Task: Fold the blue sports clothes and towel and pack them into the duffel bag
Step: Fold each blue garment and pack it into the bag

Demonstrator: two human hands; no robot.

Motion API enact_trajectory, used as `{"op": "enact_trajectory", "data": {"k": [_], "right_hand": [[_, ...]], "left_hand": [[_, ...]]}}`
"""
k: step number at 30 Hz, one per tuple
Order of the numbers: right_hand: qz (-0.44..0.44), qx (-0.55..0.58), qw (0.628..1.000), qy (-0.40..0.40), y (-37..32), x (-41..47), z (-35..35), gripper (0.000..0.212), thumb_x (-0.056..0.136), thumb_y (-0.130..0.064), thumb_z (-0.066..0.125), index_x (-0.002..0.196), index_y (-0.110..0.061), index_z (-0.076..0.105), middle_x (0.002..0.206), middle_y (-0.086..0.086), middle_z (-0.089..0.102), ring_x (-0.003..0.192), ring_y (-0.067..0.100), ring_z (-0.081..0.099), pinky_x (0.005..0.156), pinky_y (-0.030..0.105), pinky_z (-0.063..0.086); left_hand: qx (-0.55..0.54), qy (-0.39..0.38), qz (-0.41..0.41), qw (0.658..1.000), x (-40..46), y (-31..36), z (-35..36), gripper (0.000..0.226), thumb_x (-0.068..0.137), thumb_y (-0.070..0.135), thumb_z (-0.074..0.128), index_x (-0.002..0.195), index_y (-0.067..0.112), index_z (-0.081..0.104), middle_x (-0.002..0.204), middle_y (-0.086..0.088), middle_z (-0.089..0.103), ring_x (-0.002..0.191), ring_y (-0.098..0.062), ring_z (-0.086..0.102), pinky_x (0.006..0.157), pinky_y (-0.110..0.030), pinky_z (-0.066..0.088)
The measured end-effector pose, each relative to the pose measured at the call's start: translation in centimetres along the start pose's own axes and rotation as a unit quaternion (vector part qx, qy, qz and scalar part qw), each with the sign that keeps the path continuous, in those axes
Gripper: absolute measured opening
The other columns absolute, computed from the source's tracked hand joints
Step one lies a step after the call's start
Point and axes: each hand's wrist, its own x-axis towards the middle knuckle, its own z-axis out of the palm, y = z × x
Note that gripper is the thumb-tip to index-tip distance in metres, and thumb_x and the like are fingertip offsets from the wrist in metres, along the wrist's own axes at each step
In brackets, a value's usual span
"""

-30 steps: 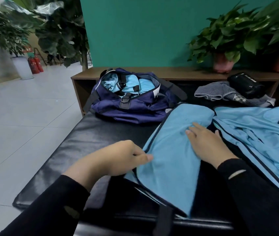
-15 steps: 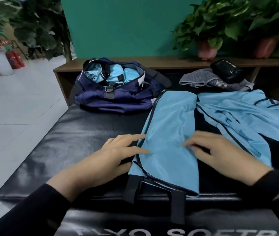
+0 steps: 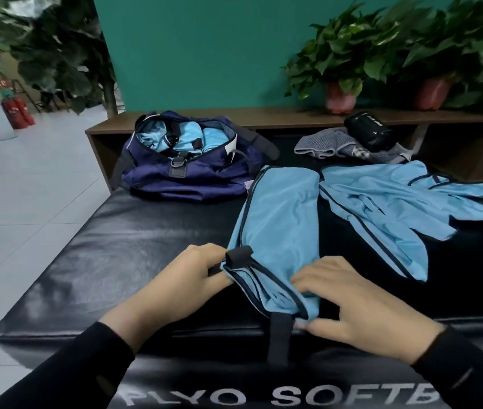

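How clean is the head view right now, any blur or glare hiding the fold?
Head view: potted plants smeared by motion blur; the folded blue garment, left hand and right hand sharp enough; soft glare streaks on the black mat; wide-angle bending at the edges.

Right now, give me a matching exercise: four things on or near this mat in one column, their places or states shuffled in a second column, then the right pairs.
Things:
1. duffel bag
2. blue jacket
3. grey towel
4. folded blue garment

States:
A. gripped at its near end by both hands
B. spread flat, unfolded, at right
C. open, blue clothes inside
D. crumpled beside a black bottle

Pairs: 1-C, 2-B, 3-D, 4-A
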Motion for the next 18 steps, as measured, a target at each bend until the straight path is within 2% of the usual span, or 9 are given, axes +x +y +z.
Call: {"op": "enact_trajectory", "data": {"k": [3, 5, 6, 8, 10, 12, 13, 15, 18], "right_hand": [[0.073, 0.152, 0.985, 0.042, 0.0, 0.1, 0.0, 0.063, 0.090, -0.072, 0.047, 0.107, -0.014, 0.065, 0.106, -0.002, 0.068, 0.108, 0.016, 0.057, 0.097, 0.039, 0.048], [0.127, 0.260, 0.953, 0.095, 0.2, 0.4, -0.2, 0.069, 0.089, -0.070, 0.052, 0.105, -0.005, 0.067, 0.101, 0.010, 0.071, 0.098, 0.031, 0.065, 0.091, 0.048, 0.053], [0.158, 0.277, 0.940, 0.119, 0.4, 0.7, -0.4, 0.071, 0.088, -0.072, 0.055, 0.100, -0.003, 0.068, 0.092, 0.013, 0.071, 0.087, 0.035, 0.064, 0.080, 0.043, 0.054], [0.233, 0.268, 0.922, 0.151, 0.5, 1.2, -0.9, 0.068, 0.088, -0.067, 0.058, 0.085, 0.001, 0.066, 0.067, 0.016, 0.058, 0.063, 0.037, 0.049, 0.061, 0.033, 0.041], [0.302, 0.223, 0.910, 0.178, 0.9, 1.5, -1.2, 0.059, 0.095, -0.055, 0.055, 0.065, -0.005, 0.059, 0.055, 0.007, 0.054, 0.054, 0.029, 0.048, 0.059, 0.035, 0.042], [0.343, 0.168, 0.900, 0.210, 1.3, 1.6, -1.4, 0.049, 0.099, -0.051, 0.050, 0.065, -0.019, 0.065, 0.062, -0.001, 0.066, 0.064, 0.022, 0.062, 0.068, 0.038, 0.051], [0.345, 0.154, 0.897, 0.229, 1.6, 1.6, -1.3, 0.041, 0.099, -0.049, 0.049, 0.071, -0.026, 0.066, 0.069, -0.002, 0.068, 0.072, 0.019, 0.064, 0.070, 0.037, 0.051], [0.306, 0.132, 0.903, 0.271, 1.6, 1.4, -1.3, 0.021, 0.100, -0.040, 0.053, 0.083, -0.033, 0.064, 0.081, -0.009, 0.067, 0.082, 0.009, 0.061, 0.072, 0.031, 0.049], [0.201, 0.092, 0.931, 0.290, 0.5, 0.9, -1.3, 0.011, 0.100, -0.032, 0.053, 0.099, -0.034, 0.064, 0.100, -0.021, 0.062, 0.098, 0.001, 0.058, 0.082, 0.013, 0.043]], "left_hand": [[-0.054, -0.011, -0.073, 0.996, 0.1, 0.4, 0.0, 0.038, 0.091, 0.054, 0.057, 0.102, 0.021, 0.070, 0.098, -0.004, 0.074, 0.085, -0.023, 0.068, 0.088, -0.051, 0.054], [-0.136, -0.008, -0.093, 0.986, 0.5, 0.7, -0.2, 0.034, 0.093, 0.045, 0.061, 0.097, 0.014, 0.071, 0.090, 0.001, 0.075, 0.079, -0.015, 0.066, 0.084, -0.048, 0.054], [-0.172, -0.004, -0.103, 0.980, 0.7, 1.0, -0.3, 0.030, 0.094, 0.042, 0.062, 0.095, 0.014, 0.072, 0.090, 0.005, 0.075, 0.079, -0.015, 0.068, 0.080, -0.043, 0.054], [-0.181, 0.026, -0.137, 0.973, 1.5, 1.2, -0.2, 0.033, 0.093, 0.045, 0.066, 0.083, 0.013, 0.068, 0.073, 0.005, 0.066, 0.063, -0.016, 0.056, 0.066, -0.035, 0.043], [-0.154, 0.069, -0.178, 0.969, 2.4, 1.1, 0.1, 0.033, 0.092, 0.042, 0.069, 0.078, 0.013, 0.063, 0.062, -0.001, 0.057, 0.057, -0.016, 0.043, 0.061, -0.032, 0.035], [-0.133, 0.097, -0.201, 0.966, 3.4, 0.8, 0.1, 0.011, 0.091, 0.034, 0.071, 0.098, 0.025, 0.070, 0.073, 0.003, 0.072, 0.058, -0.010, 0.055, 0.065, -0.029, 0.045], [-0.111, 0.114, -0.211, 0.964, 3.7, 0.6, 0.3, 0.018, 0.091, 0.030, 0.071, 0.109, 0.030, 0.068, 0.078, 0.006, 0.073, 0.060, -0.006, 0.060, 0.067, -0.026, 0.047], [-0.055, 0.166, -0.202, 0.964, 3.9, 0.3, 0.4, 0.025, 0.091, 0.025, 0.069, 0.112, 0.037, 0.062, 0.081, 0.011, 0.069, 0.064, -0.004, 0.060, 0.069, -0.024, 0.045], [0.037, 0.212, -0.058, 0.975, 3.5, 0.4, 0.3, 0.020, 0.095, 0.021, 0.065, 0.108, 0.037, 0.063, 0.097, 0.017, 0.059, 0.088, -0.003, 0.059, 0.082, -0.014, 0.040]]}}
